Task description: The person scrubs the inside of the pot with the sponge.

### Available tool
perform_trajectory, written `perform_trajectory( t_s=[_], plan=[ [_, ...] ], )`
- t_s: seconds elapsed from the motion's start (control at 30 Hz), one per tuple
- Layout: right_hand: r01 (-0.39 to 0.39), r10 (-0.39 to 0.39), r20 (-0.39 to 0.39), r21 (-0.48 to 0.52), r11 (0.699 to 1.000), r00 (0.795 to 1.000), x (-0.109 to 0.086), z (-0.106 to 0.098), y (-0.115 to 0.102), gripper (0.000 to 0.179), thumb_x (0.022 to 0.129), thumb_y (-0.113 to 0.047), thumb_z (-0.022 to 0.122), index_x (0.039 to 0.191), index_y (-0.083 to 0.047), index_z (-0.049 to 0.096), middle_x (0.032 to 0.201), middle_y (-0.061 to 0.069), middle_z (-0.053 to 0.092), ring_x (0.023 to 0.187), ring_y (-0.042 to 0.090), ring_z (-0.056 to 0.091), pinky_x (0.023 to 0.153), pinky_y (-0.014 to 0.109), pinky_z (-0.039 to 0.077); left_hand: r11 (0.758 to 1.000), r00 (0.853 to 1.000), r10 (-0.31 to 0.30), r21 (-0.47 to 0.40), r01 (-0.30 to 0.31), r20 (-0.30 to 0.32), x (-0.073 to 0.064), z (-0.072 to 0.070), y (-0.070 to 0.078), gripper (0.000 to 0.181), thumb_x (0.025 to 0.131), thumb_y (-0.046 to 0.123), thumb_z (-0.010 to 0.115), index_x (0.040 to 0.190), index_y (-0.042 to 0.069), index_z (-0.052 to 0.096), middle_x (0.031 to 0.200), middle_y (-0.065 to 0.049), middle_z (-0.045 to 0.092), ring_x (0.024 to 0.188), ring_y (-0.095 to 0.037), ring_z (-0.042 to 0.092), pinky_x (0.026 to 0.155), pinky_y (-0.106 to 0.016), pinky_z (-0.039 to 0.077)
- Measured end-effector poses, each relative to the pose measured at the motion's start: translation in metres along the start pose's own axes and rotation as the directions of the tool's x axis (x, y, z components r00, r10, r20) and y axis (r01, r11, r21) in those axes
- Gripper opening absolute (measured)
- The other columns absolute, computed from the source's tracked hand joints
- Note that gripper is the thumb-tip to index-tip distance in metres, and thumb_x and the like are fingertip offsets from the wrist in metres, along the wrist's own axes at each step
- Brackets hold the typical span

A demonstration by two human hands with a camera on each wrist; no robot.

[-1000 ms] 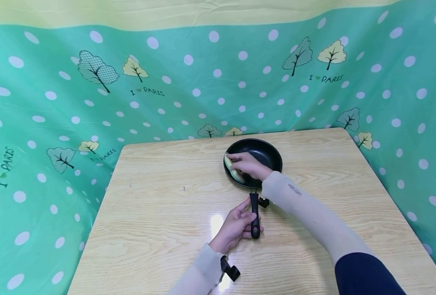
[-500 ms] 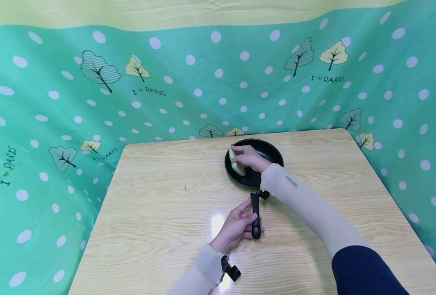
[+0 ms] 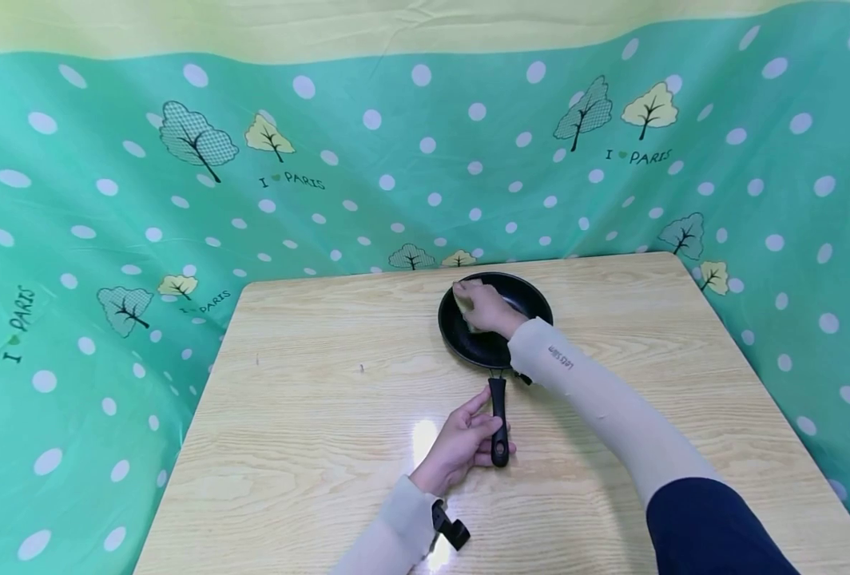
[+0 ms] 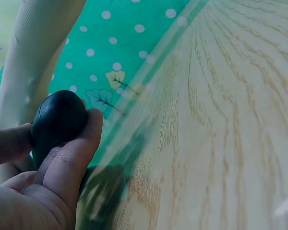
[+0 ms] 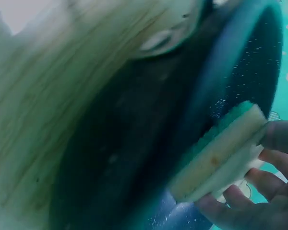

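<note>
A black frying pan (image 3: 468,351) lies near the back of the table, its handle (image 3: 498,399) pointing toward me. My left hand (image 3: 461,439) grips this handle near its end. The left wrist view shows thumb and fingers round the rounded tip of the handle (image 4: 60,117). Inside the pan, by its left wall, my right hand (image 3: 488,307) holds a cream sponge (image 5: 221,155) with a rough green side. That green side faces the pan's inner surface (image 5: 249,72), which shows small wet-looking specks. From the head view, the hand covers most of the sponge.
The wooden table (image 3: 324,399) spreads out to the left and right of the pan. A green dotted curtain (image 3: 367,184) hangs behind and along both sides. A small black wrist camera (image 3: 450,525) sits on my left sleeve.
My right hand has moved the sponge up along the pan's left side and turned so that it hides more of it. My left hand stays on the handle.
</note>
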State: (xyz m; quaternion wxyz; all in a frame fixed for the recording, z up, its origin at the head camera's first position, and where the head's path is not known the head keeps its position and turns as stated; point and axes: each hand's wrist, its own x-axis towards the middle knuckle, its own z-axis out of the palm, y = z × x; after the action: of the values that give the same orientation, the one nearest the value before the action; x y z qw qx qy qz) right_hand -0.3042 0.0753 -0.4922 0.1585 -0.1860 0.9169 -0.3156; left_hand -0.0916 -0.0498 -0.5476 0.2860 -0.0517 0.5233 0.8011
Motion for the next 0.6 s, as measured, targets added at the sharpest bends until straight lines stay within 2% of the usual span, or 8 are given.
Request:
perform_trajectory(
  t_s=[0.07,0.17,0.27,0.33,0.47,0.6],
  plan=[
    [0.037,-0.036,0.007,-0.117,0.992,0.999,-0.001,0.001,0.002,0.066,0.099,0.008,0.058,0.161,-0.003,0.037,0.171,0.02,0.027,0.157,0.046,0.018,0.117,0.049,0.042,1.0,1.0,0.003,-0.003,-0.003,-0.002,0.0,0.0,0.0,0.072,0.105,0.006,0.063,0.168,0.016,0.029,0.122,-0.025,0.069,0.081,-0.021,0.077,0.073,-0.039,0.066],
    [0.066,-0.067,0.01,-0.335,0.94,0.998,-0.001,0.005,0.006,0.06,0.101,0.009,0.054,0.159,-0.002,0.043,0.169,0.019,0.032,0.154,0.049,0.024,0.122,0.06,0.033,1.0,1.0,0.007,-0.009,-0.007,-0.002,0.0,0.001,-0.001,0.072,0.105,0.005,0.063,0.168,0.016,0.029,0.121,-0.025,0.069,0.081,-0.022,0.077,0.072,-0.039,0.066],
    [0.074,-0.077,0.015,-0.511,0.856,0.997,-0.001,0.008,0.012,0.056,0.102,0.009,0.052,0.156,-0.005,0.05,0.168,0.014,0.036,0.153,0.045,0.03,0.116,0.069,0.038,1.0,1.0,0.005,-0.011,-0.005,-0.007,0.0,0.0,0.0,0.072,0.105,0.005,0.063,0.168,0.017,0.03,0.118,-0.023,0.07,0.08,-0.021,0.077,0.072,-0.038,0.066],
    [0.067,-0.071,0.016,-0.577,0.814,0.997,-0.001,0.009,0.015,0.056,0.103,0.009,0.053,0.156,-0.008,0.052,0.168,0.01,0.037,0.153,0.041,0.031,0.113,0.072,0.04,1.0,1.0,0.003,-0.012,-0.003,-0.01,0.0,0.0,0.0,0.072,0.105,0.005,0.063,0.168,0.018,0.03,0.116,-0.021,0.071,0.08,-0.021,0.077,0.072,-0.038,0.066],
    [0.069,-0.085,0.012,-0.701,0.71,0.996,-0.002,0.009,0.018,0.053,0.103,0.005,0.058,0.154,-0.01,0.056,0.167,0.007,0.041,0.149,0.036,0.037,0.108,0.065,0.045,1.0,1.0,0.003,-0.02,-0.003,-0.007,0.0,0.002,-0.001,0.072,0.106,0.005,0.061,0.168,0.019,0.029,0.111,-0.015,0.071,0.081,-0.021,0.077,0.071,-0.036,0.066],
    [0.065,-0.083,0.02,-0.816,0.575,0.996,-0.003,0.01,0.022,0.049,0.105,-0.003,0.059,0.152,-0.014,0.059,0.165,0.004,0.043,0.145,0.032,0.04,0.1,0.059,0.047,1.0,1.0,0.016,-0.014,-0.017,-0.005,-0.001,0.004,-0.001,0.071,0.106,0.004,0.059,0.169,0.018,0.027,0.111,-0.016,0.069,0.08,-0.021,0.076,0.071,-0.035,0.066]
  ],
)
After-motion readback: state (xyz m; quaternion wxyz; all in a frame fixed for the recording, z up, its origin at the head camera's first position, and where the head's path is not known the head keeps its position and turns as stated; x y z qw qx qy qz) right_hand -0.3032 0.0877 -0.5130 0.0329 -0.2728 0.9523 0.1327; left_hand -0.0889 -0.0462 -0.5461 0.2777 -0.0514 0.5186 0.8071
